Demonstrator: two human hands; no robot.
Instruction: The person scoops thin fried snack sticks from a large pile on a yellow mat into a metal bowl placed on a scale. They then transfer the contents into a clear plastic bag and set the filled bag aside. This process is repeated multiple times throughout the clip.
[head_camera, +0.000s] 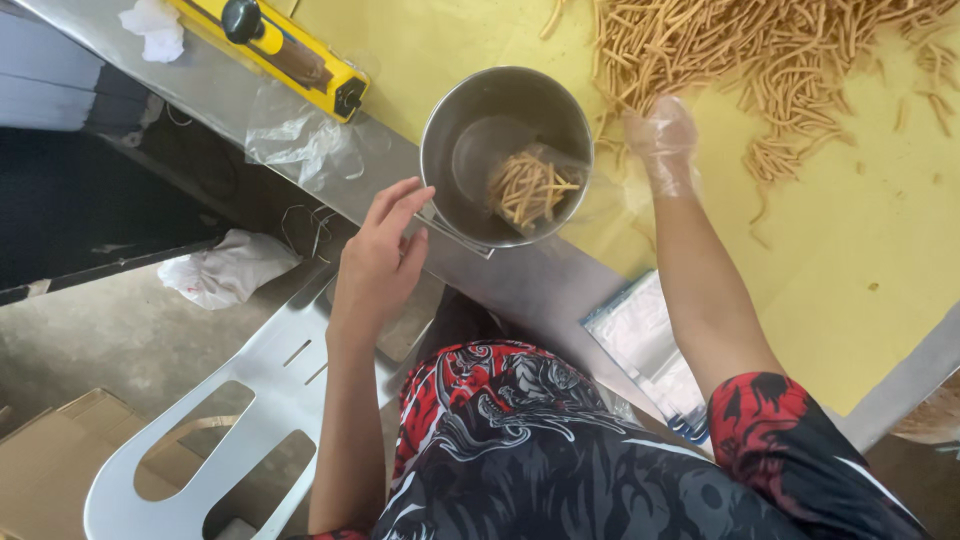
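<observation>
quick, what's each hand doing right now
Left hand: bare, fingers loosely open, touching the rim of the metal pot, gripping nothing.
Right hand: in a clear plastic glove, by the snack sticks; grip cannot be told.

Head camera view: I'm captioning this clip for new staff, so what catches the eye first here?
The steel pot at the table edge, holding a clear bag of fried snack sticks, draws the eye first. The left hand touches the pot's near side, while the plastic-gloved right hand reaches into the snack-stick heap on the yellow tabletop.
</observation>
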